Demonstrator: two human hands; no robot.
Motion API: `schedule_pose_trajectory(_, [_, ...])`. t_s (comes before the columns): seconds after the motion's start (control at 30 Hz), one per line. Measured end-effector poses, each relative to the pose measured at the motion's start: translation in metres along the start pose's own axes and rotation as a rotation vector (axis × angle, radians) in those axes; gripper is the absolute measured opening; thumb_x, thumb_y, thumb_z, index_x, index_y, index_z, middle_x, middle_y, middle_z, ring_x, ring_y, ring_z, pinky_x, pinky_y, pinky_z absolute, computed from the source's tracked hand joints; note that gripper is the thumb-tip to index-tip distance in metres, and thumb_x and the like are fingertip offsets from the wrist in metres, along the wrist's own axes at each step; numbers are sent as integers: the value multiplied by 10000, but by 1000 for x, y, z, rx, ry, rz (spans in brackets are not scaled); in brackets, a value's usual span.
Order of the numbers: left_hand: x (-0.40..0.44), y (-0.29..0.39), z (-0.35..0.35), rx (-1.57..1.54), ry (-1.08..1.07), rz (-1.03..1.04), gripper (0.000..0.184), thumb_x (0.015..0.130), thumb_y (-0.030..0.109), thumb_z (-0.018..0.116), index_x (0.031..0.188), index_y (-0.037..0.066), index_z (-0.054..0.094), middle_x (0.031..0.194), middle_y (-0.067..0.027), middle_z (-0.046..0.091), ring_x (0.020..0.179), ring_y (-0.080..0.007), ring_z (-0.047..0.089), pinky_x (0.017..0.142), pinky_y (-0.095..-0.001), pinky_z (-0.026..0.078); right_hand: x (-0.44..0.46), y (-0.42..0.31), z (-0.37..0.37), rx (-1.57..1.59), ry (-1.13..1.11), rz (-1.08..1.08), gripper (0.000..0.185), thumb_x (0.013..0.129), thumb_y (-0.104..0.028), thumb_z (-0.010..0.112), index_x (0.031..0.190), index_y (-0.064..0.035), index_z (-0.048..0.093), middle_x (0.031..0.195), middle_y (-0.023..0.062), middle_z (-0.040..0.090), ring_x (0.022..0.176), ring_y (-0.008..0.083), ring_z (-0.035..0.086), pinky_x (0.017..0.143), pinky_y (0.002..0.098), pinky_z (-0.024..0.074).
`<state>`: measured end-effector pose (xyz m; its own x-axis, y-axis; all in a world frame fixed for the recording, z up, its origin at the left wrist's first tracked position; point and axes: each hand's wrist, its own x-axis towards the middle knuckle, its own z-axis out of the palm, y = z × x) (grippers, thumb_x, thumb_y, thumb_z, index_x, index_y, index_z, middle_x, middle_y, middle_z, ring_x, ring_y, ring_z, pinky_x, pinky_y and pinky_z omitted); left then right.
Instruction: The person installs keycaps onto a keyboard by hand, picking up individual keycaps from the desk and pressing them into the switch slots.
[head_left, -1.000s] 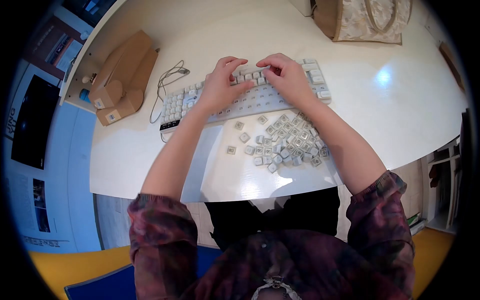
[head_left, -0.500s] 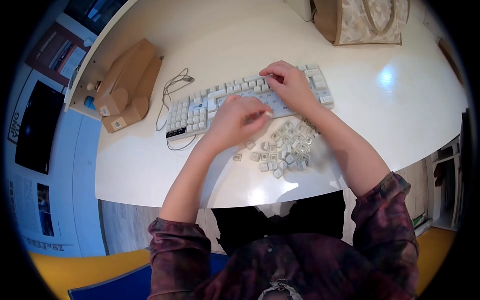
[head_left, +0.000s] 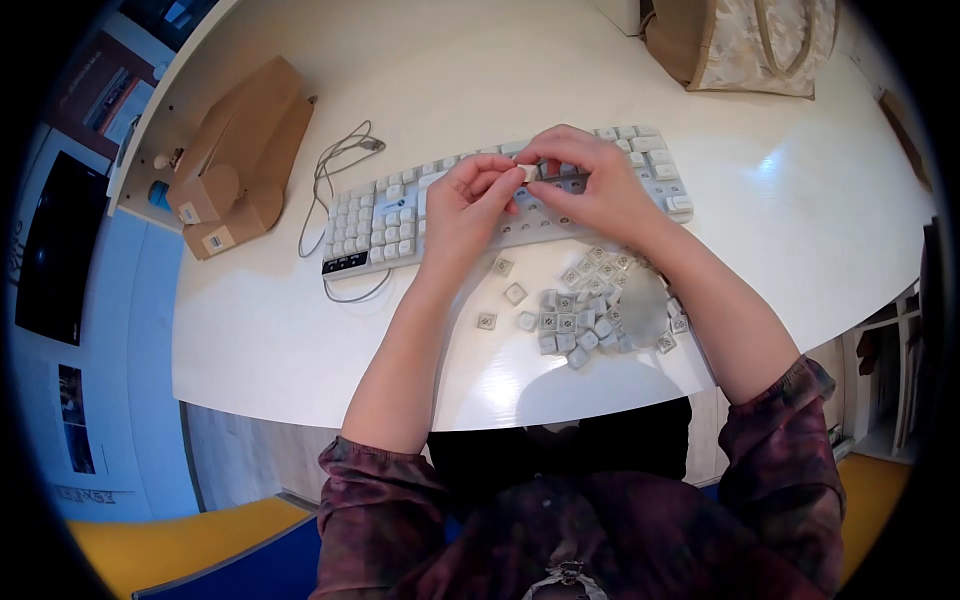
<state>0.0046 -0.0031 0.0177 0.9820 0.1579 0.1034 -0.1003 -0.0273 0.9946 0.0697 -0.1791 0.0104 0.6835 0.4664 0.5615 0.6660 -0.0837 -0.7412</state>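
Note:
Over the middle of a white keyboard, my left hand and my right hand meet fingertip to fingertip. A small white keycap is pinched between them, with the fingers of both closed on it. Below my right hand, part of the keyboard has bare switch places where caps are off; its far left part still carries caps. Nearer to me, a heap of loose keycaps, some lying upside down, rests on the table. A few single caps lie left of the heap.
A white table carries everything, its curved front edge close to my body. At the left stand brown cardboard pieces, with a coiled cable beside the keyboard. A patterned bag sits at the back right.
My left hand has moved up and come together with my right hand, bringing the keycap above the keyboard. My right hand has turned from the key rows to grip the cap too.

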Motion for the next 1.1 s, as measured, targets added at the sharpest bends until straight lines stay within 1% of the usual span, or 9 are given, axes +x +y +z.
schedule_pose_trajectory(0.03, [-2,0,-1,8,-11,-8,206,954,119,694,1115,-8,674,892,-28,719,707,-76,608,667,-215,488,-1,0,1,-25,-7,-36,184,825,-107,725,1004,-75,750,982,49,702,774,169,650,710,303,538])
schedule_pose_trajectory(0.13, [-3,-2,-5,21,-40,-16,209,973,124,673,1140,-1,661,935,-31,716,729,-77,612,707,-217,490,-1,7,5,-64,27,-6,213,808,-118,764,1016,-74,748,956,45,707,747,154,649,682,288,538])
schedule_pose_trajectory(0.4, [-7,3,-1,4,-44,19,262,971,122,675,1199,-4,651,968,-37,725,755,-82,624,739,-229,503,-2,7,4,-50,64,-31,226,805,-110,774,1027,-72,756,919,44,714,699,146,642,640,278,528])
schedule_pose_trajectory(0.5, [-6,0,-1,-12,-46,69,254,959,71,664,1193,-27,652,971,-58,730,771,-87,638,691,-227,534,-2,6,3,-46,67,-22,228,805,-109,773,1029,-70,755,922,45,715,695,147,642,635,278,525])
schedule_pose_trajectory(0.7, [-5,-3,-1,12,-21,126,253,936,76,692,1176,-5,684,974,-40,729,770,-81,636,684,-229,533,-3,4,2,-50,69,-37,229,820,-115,768,1042,-62,749,929,54,716,705,152,650,641,277,526])
schedule_pose_trajectory(0.8, [-5,-4,-1,87,-11,173,242,926,71,697,1163,23,703,964,-32,728,758,-76,634,676,-234,528,-3,4,1,-58,51,-41,233,835,-114,757,1061,-59,743,938,60,716,718,161,660,652,281,532])
schedule_pose_trajectory(0.9, [-7,-2,1,142,20,206,253,911,55,694,1164,55,710,906,-31,721,728,-78,629,667,-233,519,-3,5,1,-64,34,-56,235,847,-108,743,1077,-55,737,946,68,716,730,177,669,661,290,540])
schedule_pose_trajectory(1.0, [-8,-1,1,369,34,316,283,878,63,714,1159,102,717,843,-26,715,677,-110,639,657,-267,503,-3,7,1,-71,26,-81,232,854,-99,730,1080,-50,733,948,76,714,747,199,673,670,299,546])
schedule_pose_trajectory(1.1, [-6,-4,-4,676,72,565,291,848,90,730,1136,131,724,827,-16,717,651,-157,653,656,-306,480,-3,8,2,-81,15,-86,228,856,-96,720,1078,-46,730,950,82,712,771,222,672,681,310,546])
